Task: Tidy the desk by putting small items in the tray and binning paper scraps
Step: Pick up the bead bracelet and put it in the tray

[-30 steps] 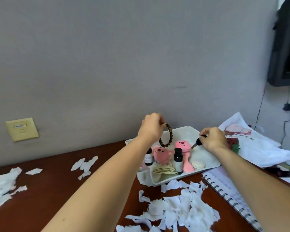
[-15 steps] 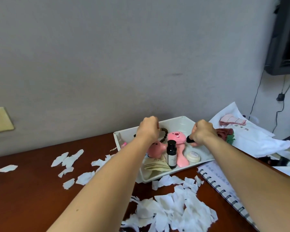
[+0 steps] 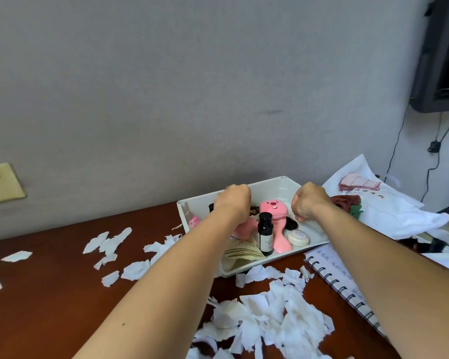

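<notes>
Reaching into white tray at rear of desk; gripping bead bracelet in left hand, fingers curled, keeping beads just right of fist, over tray interior beside pink toy. Clenching right hand alongside; not revealing whether holding black item beneath.

Left grip holds bead bracelet, right grip curled, over white tray; scraps litter desk.

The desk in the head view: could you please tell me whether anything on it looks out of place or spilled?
Yes: torn paper scraps litter the desk, heaped in front of the tray and scattered to its left, not yet binned. Nothing else stands out.
</notes>
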### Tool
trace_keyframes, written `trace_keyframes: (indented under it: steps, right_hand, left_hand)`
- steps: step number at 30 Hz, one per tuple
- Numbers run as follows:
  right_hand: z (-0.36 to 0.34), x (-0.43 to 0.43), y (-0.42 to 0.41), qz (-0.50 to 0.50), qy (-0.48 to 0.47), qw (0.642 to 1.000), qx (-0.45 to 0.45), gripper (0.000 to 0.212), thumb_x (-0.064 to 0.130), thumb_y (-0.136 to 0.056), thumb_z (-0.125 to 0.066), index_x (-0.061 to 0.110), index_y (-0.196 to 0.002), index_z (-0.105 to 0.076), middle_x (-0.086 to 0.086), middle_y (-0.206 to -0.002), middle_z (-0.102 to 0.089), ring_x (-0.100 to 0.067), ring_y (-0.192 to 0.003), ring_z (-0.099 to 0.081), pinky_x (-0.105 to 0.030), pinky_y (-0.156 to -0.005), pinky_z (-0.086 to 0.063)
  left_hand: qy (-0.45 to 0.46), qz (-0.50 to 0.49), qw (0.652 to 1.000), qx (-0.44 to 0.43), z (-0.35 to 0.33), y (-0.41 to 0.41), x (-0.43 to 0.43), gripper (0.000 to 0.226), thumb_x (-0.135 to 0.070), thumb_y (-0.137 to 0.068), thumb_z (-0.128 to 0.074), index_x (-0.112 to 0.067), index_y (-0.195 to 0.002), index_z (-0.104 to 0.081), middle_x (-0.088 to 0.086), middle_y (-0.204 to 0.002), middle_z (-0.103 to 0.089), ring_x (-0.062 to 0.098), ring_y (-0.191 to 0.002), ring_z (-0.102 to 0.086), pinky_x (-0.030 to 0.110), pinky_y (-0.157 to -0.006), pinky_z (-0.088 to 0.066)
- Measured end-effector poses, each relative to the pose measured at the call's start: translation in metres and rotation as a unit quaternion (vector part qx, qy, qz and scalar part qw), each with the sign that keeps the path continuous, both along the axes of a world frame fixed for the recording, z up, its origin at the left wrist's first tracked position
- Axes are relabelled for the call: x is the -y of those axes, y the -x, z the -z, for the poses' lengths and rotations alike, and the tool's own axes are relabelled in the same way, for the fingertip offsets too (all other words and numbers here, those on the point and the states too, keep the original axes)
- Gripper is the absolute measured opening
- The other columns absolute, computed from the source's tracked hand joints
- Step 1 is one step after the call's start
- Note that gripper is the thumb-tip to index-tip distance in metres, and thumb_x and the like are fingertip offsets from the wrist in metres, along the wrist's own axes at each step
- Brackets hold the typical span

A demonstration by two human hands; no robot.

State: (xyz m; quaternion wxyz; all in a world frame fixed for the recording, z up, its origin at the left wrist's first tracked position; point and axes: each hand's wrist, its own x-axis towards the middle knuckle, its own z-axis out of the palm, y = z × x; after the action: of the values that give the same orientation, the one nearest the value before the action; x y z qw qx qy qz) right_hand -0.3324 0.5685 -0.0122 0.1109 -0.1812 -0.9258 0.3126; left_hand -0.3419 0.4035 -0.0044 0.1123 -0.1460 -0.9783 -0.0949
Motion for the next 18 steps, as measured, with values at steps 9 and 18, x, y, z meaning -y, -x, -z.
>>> trace_keyframes:
  steps: [9,18]
  right_hand:
    - [-0.038,0.018,-0.027,-0.042,0.033,0.996,-0.076,0.02,0.003,-0.081,-0.049,0.012,-0.067,-0.06,-0.022,-0.097,-0.069,-0.036,-0.086,-0.068,-0.038,-0.081,-0.057]
    - [-0.071,0.082,-0.078,-0.164,0.008,0.984,-0.063,0.021,0.007,-0.08,-0.052,0.014,-0.068,-0.068,-0.01,-0.076,-0.071,-0.027,-0.076,-0.067,-0.033,-0.076,-0.057]
  left_hand:
    - [-0.003,0.042,0.999,-0.003,-0.039,-0.029,0.023,0.028,-0.013,-0.092,-0.041,-0.012,-0.105,-0.066,0.013,-0.111,-0.067,0.034,-0.102,-0.059,0.035,-0.082,-0.046]
    - [0.047,0.054,0.997,-0.003,-0.058,-0.095,0.114,0.033,-0.029,-0.098,-0.04,-0.019,-0.126,-0.054,0.006,-0.13,-0.057,0.027,-0.118,-0.052,0.044,-0.098,-0.044]
